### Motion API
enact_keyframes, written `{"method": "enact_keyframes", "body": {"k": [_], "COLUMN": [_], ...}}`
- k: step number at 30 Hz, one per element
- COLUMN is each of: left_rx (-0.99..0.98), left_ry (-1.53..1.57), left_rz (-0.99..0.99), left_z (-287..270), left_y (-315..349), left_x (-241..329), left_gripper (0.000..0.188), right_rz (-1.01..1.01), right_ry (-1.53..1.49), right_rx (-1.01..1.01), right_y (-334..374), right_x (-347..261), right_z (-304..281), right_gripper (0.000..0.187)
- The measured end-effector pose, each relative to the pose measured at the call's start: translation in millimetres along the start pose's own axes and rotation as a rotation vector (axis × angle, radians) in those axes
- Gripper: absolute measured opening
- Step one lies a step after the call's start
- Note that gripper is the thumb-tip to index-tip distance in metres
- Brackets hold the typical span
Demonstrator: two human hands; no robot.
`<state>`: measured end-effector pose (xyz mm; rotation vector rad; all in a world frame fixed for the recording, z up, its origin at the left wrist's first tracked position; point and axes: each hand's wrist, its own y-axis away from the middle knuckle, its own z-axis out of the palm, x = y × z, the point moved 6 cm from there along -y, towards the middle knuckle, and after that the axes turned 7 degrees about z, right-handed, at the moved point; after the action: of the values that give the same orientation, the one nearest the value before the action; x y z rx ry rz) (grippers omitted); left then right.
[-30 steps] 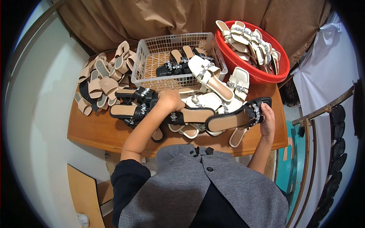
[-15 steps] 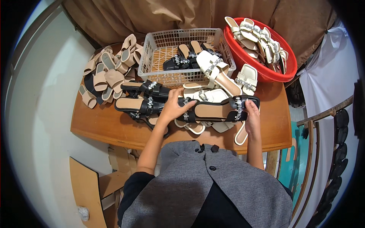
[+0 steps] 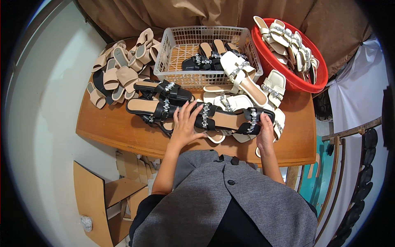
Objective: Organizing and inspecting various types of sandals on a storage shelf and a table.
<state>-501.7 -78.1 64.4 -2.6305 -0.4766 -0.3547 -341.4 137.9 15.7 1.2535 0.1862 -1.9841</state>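
A pair of black sandals with crystal straps lies end to end in front of me, the pale insole of the right-hand black sandal (image 3: 230,120) facing up. My right hand (image 3: 265,129) is closed on its square toe, thumb on top. At the other end, my left hand (image 3: 185,128) rests with fingers stretched and spread against the left-hand black sandal (image 3: 204,117), thumb along its near edge. More black sandals (image 3: 142,106) are heaped just left of that hand. Beneath and behind are white sandals (image 3: 247,88) with similar crystal straps.
A pale plastic crate (image 3: 164,51) with several black sandals stands at the back of the wooden table (image 3: 105,127). Right of it, a red basket (image 3: 319,84) holds white sandals. Beige sandals (image 3: 119,72) are piled at the far left. A brown curtain (image 3: 181,12) hangs behind.
My left hand has shifted its hold, spreading its fingers and bringing the thumb to the sandal's near edge. The right-hand sandal has tilted slightly and moved a little left with my right hand.
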Motion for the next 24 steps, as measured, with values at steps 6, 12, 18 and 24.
{"method": "enact_keyframes", "body": {"k": [6,12,18,24], "left_rx": [-0.121,-0.147,-0.121,-0.117], "left_ry": [-0.059,0.007,0.023,0.007], "left_rz": [0.080,0.170,0.193,0.199], "left_z": [16,27,21,23], "left_y": [-21,-32,-35,-33], "left_x": [12,13,13,13], "left_gripper": [0.112,0.103,0.093,0.088], "right_rz": [0.004,0.046,0.074,0.077], "right_ry": [-0.017,-0.038,-0.046,-0.051], "right_rx": [-0.010,-0.024,-0.081,-0.065], "right_y": [1,2,3,-2], "right_x": [5,10,25,33], "right_z": [0,11,33,34], "right_gripper": [0.017,0.016,0.019,0.017]}}
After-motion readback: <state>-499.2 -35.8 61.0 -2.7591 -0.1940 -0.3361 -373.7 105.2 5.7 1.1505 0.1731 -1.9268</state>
